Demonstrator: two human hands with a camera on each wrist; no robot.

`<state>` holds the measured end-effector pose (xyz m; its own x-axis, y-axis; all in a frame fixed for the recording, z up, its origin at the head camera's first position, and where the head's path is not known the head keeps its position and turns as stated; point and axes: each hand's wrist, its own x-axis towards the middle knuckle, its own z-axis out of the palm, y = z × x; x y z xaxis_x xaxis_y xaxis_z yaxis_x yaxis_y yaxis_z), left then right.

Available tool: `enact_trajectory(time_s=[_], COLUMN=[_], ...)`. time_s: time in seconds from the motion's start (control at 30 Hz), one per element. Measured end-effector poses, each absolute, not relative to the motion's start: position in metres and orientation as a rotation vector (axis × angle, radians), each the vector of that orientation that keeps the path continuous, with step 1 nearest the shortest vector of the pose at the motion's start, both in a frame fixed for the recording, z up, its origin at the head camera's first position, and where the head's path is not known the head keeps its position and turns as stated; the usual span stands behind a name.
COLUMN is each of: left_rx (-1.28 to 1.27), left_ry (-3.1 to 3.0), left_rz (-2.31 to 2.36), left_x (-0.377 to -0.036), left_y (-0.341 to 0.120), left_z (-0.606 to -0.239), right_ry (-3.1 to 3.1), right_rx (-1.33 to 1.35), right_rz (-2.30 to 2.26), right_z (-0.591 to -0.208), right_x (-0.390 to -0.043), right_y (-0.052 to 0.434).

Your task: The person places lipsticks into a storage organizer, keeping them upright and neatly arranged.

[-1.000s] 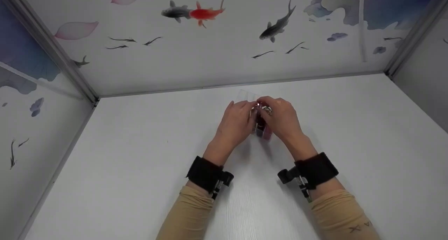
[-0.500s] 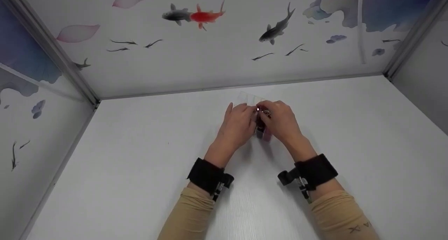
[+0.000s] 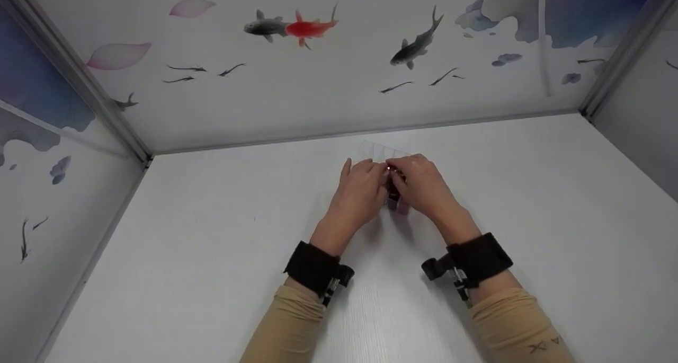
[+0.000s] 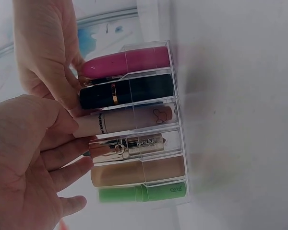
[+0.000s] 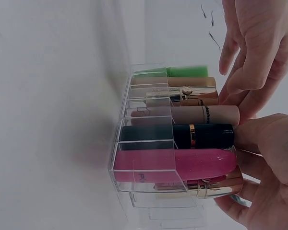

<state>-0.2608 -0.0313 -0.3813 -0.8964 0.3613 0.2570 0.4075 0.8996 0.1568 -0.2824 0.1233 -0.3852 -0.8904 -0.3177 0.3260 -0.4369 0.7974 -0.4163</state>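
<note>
A clear stepped lipstick organizer stands on the table with several tubes upright in its front row. In the left wrist view, the thumb and fingers of my left hand pinch the top of a pale pink lip gloss tube. Beside it stand a dark lipstick with a gold band and a magenta tube. My right hand curls behind these two, its thumb at the dark lipstick's end, near a gold lipstick in the row behind. Its grip is partly hidden; I cannot tell what it holds.
Beyond the pale tube are a gold-capped lipstick, a tan tube and a green tube. Bare organizer compartments rise behind the hands. White table surrounds it, with a printed wall panel at the back.
My right hand has shifted slightly left and now covers the shiny cap seen earlier beside its thumb. The left hand stays nearly still. The whole head view has moved down a little.
</note>
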Motion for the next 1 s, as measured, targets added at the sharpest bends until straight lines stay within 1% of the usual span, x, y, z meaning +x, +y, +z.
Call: enact_trajectory(time_s=[0.43, 0.63, 1.0], left_rx=[-0.577, -0.578, -0.574], left_ry=[-2.848, -2.840, -2.765], left_rz=[-0.334, -0.343, -0.486], left_x=[-0.263, -0.262, -0.259], left_y=[-0.030, -0.032, -0.038], left_z=[-0.384, -0.382, -0.381], right_ry=[-2.778, -2.794, -2.719], right_rx=[0.662, 0.645, 0.631], right_rz=[0.710, 0.743, 0.760], right_z=[-0.383, -0.379, -0.373], right_x=[-0.285, -0.283, -0.266], right_y=[0.128, 0.131, 0.162])
